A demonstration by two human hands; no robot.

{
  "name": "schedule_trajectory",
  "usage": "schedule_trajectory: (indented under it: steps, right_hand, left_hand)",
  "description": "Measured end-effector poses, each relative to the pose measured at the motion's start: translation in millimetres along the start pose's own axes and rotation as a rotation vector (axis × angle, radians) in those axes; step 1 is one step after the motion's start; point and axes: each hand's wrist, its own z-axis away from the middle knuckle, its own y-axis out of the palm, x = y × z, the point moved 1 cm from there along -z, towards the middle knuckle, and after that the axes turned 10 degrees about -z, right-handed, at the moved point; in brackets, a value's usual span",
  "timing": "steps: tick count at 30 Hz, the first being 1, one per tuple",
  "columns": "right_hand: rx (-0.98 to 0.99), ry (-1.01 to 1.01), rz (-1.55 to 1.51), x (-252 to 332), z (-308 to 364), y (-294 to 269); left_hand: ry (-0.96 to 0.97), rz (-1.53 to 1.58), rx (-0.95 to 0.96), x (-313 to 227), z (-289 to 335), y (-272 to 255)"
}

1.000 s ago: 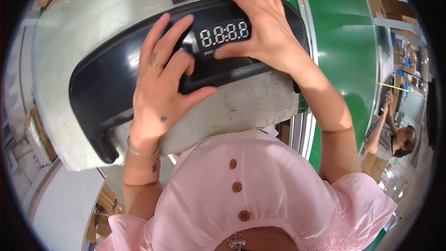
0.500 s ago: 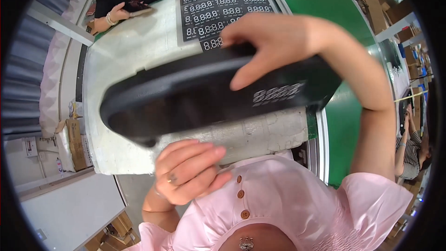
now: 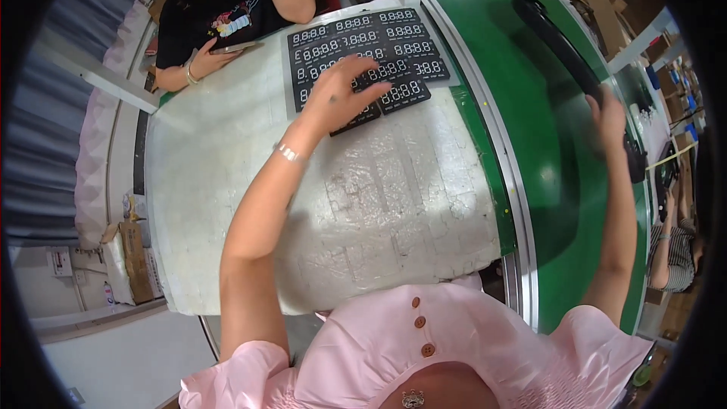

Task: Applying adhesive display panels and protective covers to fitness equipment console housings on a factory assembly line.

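Note:
A long black casing (image 3: 556, 42) lies lengthwise on the green surface at the right, its far end pointing away from me. Around its near part my right hand (image 3: 610, 121) is closed, somewhat blurred, and hides a stretch of it. My left hand (image 3: 338, 95) reaches over several flat black display panels (image 3: 413, 93) with white digit segments, laid in overlapping rows at the far side of the table. Its thumb and fingers are spread with nothing seen between them. Whether its fingertips touch a panel I cannot tell.
A pale, worn sheet covers the table (image 3: 379, 204). A metal rail (image 3: 509, 189) divides it from the green surface (image 3: 560, 235). Across the table a person (image 3: 227, 23) holds a phone-like object. Another person in stripes (image 3: 672, 257) is at the far right. A cardboard box (image 3: 135, 261) stands at left.
My right hand has carried the black casing from above the table to the green surface at the right. My left hand has moved from near my chest forward to the display panels.

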Motion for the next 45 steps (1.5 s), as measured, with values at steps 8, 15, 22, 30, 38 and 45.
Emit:
schedule_trajectory:
  steps: [8, 15, 22, 30, 38, 45]
  right_hand:
    - [-0.257, -0.145, -0.178, 61.3, 29.1, 89.9]
    - [0.179, -0.561, -0.861, 246.7, -41.2, 128.2]
    - [0.352, -0.633, -1.036, 271.6, -60.2, 166.5]
    - [0.153, -0.467, -0.961, 274.5, -22.0, 143.2]
    - [0.082, -0.573, -0.958, 278.1, -30.7, 145.1]
    - [0.228, -0.504, -1.098, 278.2, -30.5, 148.7]
  left_hand:
    - [-0.044, -0.163, 0.190, 45.7, -51.4, 67.2]
    - [-0.120, -0.139, 0.115, 37.6, -47.9, 68.9]
    - [-0.164, -0.082, 0.188, 28.2, -48.8, 37.2]
    - [-0.115, -0.003, 0.103, 33.5, -35.6, 69.0]
    - [-0.129, 0.008, 0.138, 39.8, -45.4, 60.5]
    - [-0.110, -0.011, 0.150, 41.7, -44.0, 60.5]
